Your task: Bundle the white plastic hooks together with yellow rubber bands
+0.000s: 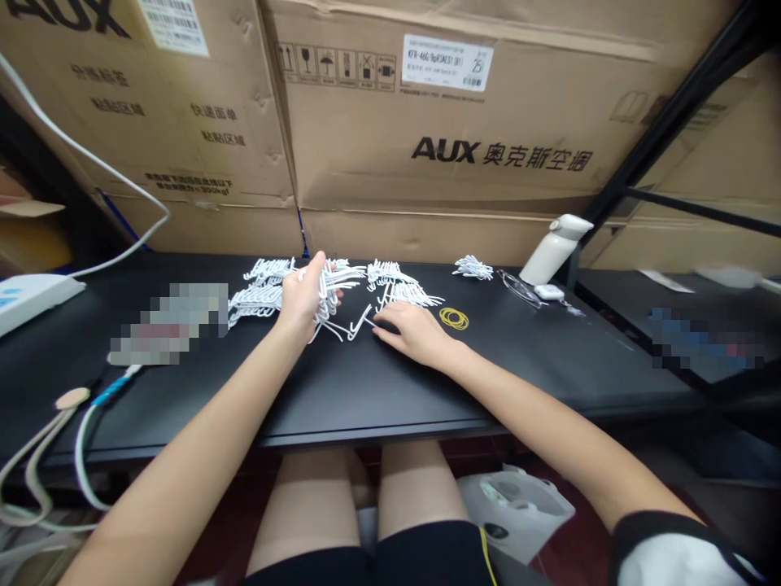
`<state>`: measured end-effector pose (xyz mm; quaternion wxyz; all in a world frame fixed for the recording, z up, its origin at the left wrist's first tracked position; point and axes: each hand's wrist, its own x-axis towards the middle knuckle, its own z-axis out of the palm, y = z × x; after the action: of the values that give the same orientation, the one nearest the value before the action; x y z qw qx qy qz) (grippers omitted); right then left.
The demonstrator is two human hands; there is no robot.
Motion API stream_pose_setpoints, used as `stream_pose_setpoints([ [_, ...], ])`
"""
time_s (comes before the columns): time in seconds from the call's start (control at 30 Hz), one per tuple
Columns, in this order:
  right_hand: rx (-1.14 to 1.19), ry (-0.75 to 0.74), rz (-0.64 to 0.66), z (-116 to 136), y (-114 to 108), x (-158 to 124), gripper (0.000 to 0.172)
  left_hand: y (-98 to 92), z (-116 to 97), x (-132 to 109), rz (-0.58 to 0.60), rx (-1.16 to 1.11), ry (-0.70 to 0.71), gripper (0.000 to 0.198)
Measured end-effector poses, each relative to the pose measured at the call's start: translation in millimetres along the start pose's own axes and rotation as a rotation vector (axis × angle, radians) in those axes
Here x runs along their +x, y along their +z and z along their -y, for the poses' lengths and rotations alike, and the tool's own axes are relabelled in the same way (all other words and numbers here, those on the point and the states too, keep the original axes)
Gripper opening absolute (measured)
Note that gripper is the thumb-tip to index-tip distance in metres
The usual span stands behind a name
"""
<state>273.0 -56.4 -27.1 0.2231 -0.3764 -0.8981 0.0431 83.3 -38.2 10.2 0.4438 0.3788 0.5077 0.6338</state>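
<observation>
My left hand [300, 299] is closed around a bundle of thin white hooks [333, 286], whose bent ends stick out on both sides of the fist. My right hand [418, 332] is low over the table, thumb and fingertips pinched at the end of a white hook. A loose white hook [359, 324] lies between the two hands. Rows of similar hooks [256, 299] lie left of and behind my left hand. More piles of hooks [410, 293] lie just beyond my right hand, which partly hides them.
Yellow rubber bands [454, 318] lie right of my right hand. Farther back are a small hook bundle [473, 268], glasses [518, 289], a white earbud case [549, 293] and a white bottle [555, 250]. A blurred-out phone-like object [176, 321] with a cable lies left. Cardboard boxes [366, 179] wall the back.
</observation>
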Motion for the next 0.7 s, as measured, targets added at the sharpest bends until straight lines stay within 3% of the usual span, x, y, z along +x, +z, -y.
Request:
stream_pose_setpoints([
  [0.13,0.093,0.048,0.025,-3,10,3,0.014,0.1,-1,-1,0.006,0.005,-0.002,0.029],
  [0.27,0.220,0.102,-0.082,-10,8,4,0.011,-1.3,-1,-1,0.018,-0.029,-0.017,0.030],
  [0.37,0.239,0.128,-0.315,-18,-10,3,0.011,-2.2,0,0,0.026,-0.062,-0.040,0.029],
  [0.47,0.307,0.237,-0.645,-29,-29,3,0.012,-0.9,4,-1,0.051,0.001,0.008,0.031],
  [0.53,0.396,0.266,-0.748,-33,-36,3,0.015,0.9,7,-3,0.118,0.082,0.068,0.033],
  [0.6,0.447,0.256,-0.728,-33,-36,3,0.016,2.5,10,-5,0.212,0.165,0.124,0.036],
  [0.7,0.451,0.212,-0.575,-28,-30,3,0.014,2.8,16,-9,0.325,0.309,0.198,0.040],
])
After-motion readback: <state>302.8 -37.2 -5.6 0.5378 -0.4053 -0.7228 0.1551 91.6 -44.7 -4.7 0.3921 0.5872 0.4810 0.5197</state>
